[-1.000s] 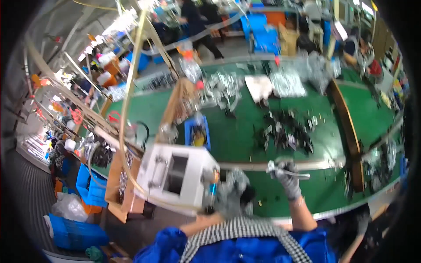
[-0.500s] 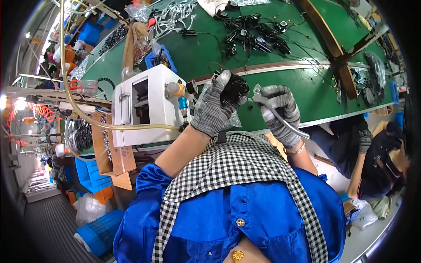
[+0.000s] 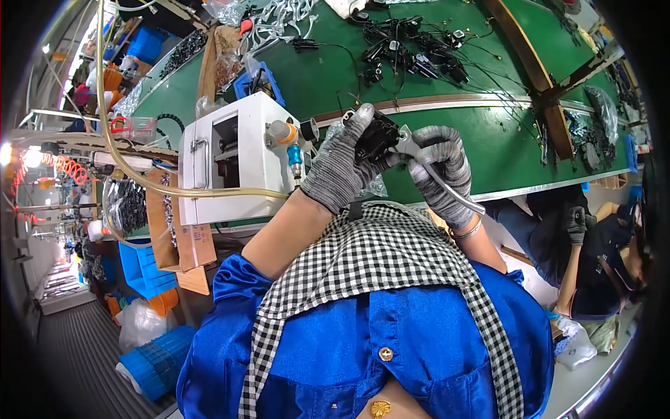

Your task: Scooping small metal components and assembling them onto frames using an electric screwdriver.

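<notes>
Both of my hands wear grey striped knit gloves. My left hand is closed around a black housing-like part, its thumb on the upper side. A curved silver lever is pinched in my right hand, its long arm slanting down past the palm. The lever's forked end meets the right side of the black part; whether it sits inside or only touches cannot be made out. Behind my left hand stands a white machine box with an orange-and-white knob and a blue fitting.
A pile of black parts with thin cables lies on the green table, silver levers at far left. A brown post crosses on the right. A yellowish hose runs to the machine. Another person sits at right.
My right hand has brought the silver lever left, so its forked end now meets the black part. The left hand still holds that part, slightly turned. The other person's hand has shifted slightly.
</notes>
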A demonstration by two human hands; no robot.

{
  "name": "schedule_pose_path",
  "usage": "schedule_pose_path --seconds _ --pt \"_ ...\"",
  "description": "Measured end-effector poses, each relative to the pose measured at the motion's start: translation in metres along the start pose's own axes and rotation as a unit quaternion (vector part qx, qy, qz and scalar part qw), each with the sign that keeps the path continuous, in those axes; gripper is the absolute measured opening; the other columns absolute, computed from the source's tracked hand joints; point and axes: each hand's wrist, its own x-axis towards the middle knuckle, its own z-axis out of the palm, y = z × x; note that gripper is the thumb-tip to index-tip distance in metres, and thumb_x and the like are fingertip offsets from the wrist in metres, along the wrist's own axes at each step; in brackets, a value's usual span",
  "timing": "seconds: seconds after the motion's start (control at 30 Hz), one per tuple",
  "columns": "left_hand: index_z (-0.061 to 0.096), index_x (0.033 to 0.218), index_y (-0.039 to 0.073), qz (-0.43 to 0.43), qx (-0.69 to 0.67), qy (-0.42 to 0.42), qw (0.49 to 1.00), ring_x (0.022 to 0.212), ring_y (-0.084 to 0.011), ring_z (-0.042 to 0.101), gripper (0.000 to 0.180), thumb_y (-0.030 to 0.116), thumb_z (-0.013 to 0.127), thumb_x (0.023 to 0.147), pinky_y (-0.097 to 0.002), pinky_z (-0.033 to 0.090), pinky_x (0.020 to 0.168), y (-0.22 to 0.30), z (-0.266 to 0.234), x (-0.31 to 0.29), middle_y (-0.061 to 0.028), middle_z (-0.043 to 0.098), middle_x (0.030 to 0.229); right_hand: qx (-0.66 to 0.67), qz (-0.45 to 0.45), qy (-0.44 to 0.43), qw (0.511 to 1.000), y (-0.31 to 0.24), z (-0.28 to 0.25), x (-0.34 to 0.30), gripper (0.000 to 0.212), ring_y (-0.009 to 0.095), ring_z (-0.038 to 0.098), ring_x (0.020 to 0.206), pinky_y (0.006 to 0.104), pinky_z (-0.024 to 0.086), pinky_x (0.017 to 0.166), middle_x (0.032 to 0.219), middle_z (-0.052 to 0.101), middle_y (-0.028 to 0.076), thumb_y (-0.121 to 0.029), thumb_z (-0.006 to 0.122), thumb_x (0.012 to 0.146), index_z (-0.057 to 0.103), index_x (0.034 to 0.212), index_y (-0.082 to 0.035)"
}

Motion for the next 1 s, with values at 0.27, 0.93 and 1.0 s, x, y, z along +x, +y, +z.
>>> schedule_pose_path --seconds 0.27,0.93,1.0 --pt "0.059 0.101 0.010 0.000 0.061 -0.022 0.998 0.089 -0.0227 0.063 0.032 0.037 0.062 0.086 -0.0406 0.056 0.075 0.009 -0.003 0.002 -0.0095 0.064 0.095 -0.035 -0.014 0.002 0.999 -0.003 0.012 -0.002 0.022 0.023 0.057 0.092 0.0325 0.048 0.079 0.104 0.055 0.012 -0.006 0.070 0.077 0.053 0.090 -0.011" --pt "0.060 0.098 -0.001 0.176 0.550 -0.097 0.811 0.071 -0.0120 0.061 0.032 0.026 0.067 0.082 -0.0258 0.054 0.065 0.024 -0.033 0.016 -0.0069 0.063 0.086 0.239 0.166 0.056 0.955 0.015 0.059 -0.039 0.021 0.012 0.053 0.067 0.0241 0.046 0.064 0.084 0.056 0.008 -0.002 0.058 0.085 0.050 0.104 -0.005" --pt "0.059 0.098 -0.001 0.132 0.502 -0.103 0.849 0.071 -0.0118 0.061 0.033 0.026 0.067 0.082 -0.0255 0.054 0.062 0.028 -0.029 0.013 -0.0070 0.063 0.086 0.379 0.231 0.065 0.894 0.014 0.059 -0.042 0.020 0.012 0.054 0.067 0.0236 0.047 0.066 0.085 0.057 0.008 -0.002 0.057 0.086 0.050 0.105 -0.005"
